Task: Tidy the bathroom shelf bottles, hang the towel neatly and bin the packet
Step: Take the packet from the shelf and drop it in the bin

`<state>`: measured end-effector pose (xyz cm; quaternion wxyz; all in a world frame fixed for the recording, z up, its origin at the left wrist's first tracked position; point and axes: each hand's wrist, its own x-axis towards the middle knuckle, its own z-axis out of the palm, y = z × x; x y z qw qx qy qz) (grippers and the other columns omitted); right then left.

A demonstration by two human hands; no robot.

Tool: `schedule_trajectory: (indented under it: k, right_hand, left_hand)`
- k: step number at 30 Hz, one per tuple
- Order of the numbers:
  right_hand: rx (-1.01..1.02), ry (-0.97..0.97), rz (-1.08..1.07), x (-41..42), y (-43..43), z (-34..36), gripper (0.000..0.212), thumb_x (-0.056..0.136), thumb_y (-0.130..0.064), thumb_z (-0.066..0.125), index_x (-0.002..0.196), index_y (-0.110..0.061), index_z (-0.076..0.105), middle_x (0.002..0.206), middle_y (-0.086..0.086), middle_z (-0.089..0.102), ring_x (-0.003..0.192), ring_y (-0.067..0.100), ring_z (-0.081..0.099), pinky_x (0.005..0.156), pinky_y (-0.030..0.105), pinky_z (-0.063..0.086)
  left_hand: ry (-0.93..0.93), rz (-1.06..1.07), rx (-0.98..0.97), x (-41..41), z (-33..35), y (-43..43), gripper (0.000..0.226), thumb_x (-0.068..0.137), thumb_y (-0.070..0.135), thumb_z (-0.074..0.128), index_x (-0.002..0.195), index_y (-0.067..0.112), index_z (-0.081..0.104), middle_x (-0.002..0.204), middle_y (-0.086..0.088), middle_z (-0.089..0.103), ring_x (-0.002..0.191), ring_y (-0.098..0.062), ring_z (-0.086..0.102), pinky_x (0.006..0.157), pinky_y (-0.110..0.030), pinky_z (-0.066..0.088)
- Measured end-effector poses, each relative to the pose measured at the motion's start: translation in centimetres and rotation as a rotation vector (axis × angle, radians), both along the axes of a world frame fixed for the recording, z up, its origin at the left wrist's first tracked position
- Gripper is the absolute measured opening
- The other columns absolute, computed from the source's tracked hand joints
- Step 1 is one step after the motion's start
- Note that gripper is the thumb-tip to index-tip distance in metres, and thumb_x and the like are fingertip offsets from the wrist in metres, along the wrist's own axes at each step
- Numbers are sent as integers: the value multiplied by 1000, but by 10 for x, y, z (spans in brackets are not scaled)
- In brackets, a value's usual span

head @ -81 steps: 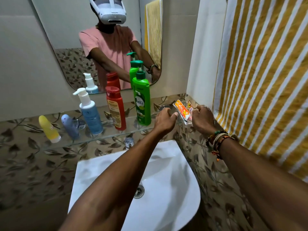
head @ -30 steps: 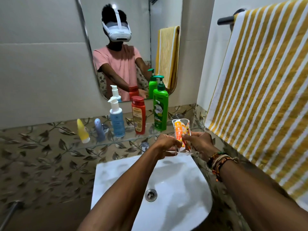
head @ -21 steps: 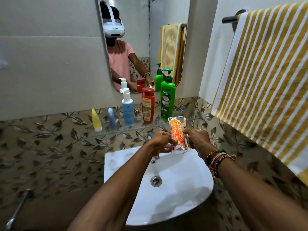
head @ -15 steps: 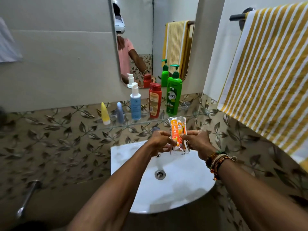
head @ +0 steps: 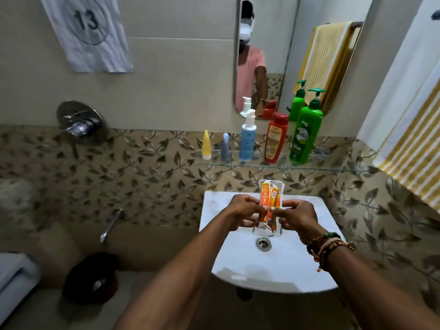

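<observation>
An orange and clear plastic packet [head: 270,203] stands upright above the white sink [head: 238,265], pinched from both sides by my left hand [head: 242,211] and my right hand [head: 297,216]. On the glass shelf [head: 333,169] stand a yellow tube [head: 206,145], a small grey-blue tube [head: 225,147], a blue pump bottle [head: 247,138], a red bottle [head: 275,138] and a green pump bottle [head: 306,134], all upright in a row. The yellow-and-white striped towel [head: 415,148] hangs at the right edge.
A dark round bin [head: 91,278] sits on the floor at lower left, beside a white toilet edge [head: 14,275]. A chrome wall valve [head: 79,122] and a tap [head: 110,226] are left of the sink. A mirror [head: 262,55] hangs above the shelf.
Both hands took the packet from the shelf's right end and brought it down over the sink. My view has swung left and back, bringing the bin and wall valve into sight.
</observation>
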<state>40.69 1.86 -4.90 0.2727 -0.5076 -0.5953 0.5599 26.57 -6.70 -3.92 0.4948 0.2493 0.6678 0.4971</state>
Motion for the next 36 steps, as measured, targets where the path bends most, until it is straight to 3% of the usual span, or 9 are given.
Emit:
schedule_trajectory:
  k: [8,11,15,17,23,27,31,33,36]
  right_hand:
    - [-128,58,184,-11,-37,-33,22,75,-15,81,91,-5,70,56,2,65,44,15,56,45,23,48]
    - [-146,40,288,-21,-52,-42,20,77,-7,74,97,-3,71,69,7,72,54,19,65,50,25,52]
    - [-161,-6,408,-35,-77,-51,34,76,6,73,108,-1,64,91,20,72,65,23,67,56,32,57]
    - [-170,-32,445,-43,-92,-54,37,76,8,74,110,-1,61,96,25,70,72,27,66,68,40,61]
    - [-161,-69,570,-81,-140,-57,25,81,8,67,106,4,65,89,25,71,67,27,66,71,43,59]
    - [-141,-114,687,-112,-180,-54,20,83,5,64,101,-1,70,88,19,73,72,29,69,80,49,60]
    - [-112,-124,755,-144,-229,-50,20,83,4,65,99,-4,73,81,11,74,63,20,70,64,38,62]
    - [-97,-131,794,-157,-258,-47,20,83,3,66,99,-5,73,80,8,75,62,18,71,59,34,61]
    - [-98,-126,828,-176,-291,-38,21,84,3,66,103,-5,71,91,13,75,77,27,73,71,40,62]
  left_hand:
    - [-25,270,-83,7,-41,-54,28,81,8,77,104,13,61,93,-8,73,66,-16,67,62,-27,55]
    - [-32,358,-107,5,-50,-78,28,81,7,76,104,14,60,90,-6,71,64,-13,64,55,-24,53]
    - [-42,465,-116,3,-64,-112,33,80,6,77,109,9,61,96,-10,72,75,-19,66,71,-35,59]
    - [-33,508,-120,-1,-69,-130,33,80,6,77,111,6,62,98,-12,73,71,-17,68,66,-32,60]
    - [-27,607,-139,-24,-71,-190,27,83,7,75,107,5,62,91,-11,72,61,-13,65,52,-24,57]
    - [-10,646,-149,-45,-72,-236,16,85,11,74,97,11,62,82,-6,71,60,-11,63,55,-25,53]
    - [-3,708,-149,-69,-68,-289,14,84,10,74,86,14,61,70,-1,70,49,-6,64,42,-18,48]
    - [2,723,-160,-84,-64,-317,14,83,9,75,84,14,63,69,-1,70,48,-6,65,42,-18,48]
    - [-4,729,-156,-107,-58,-352,13,82,10,76,85,14,64,74,-3,72,60,-11,66,52,-23,51]
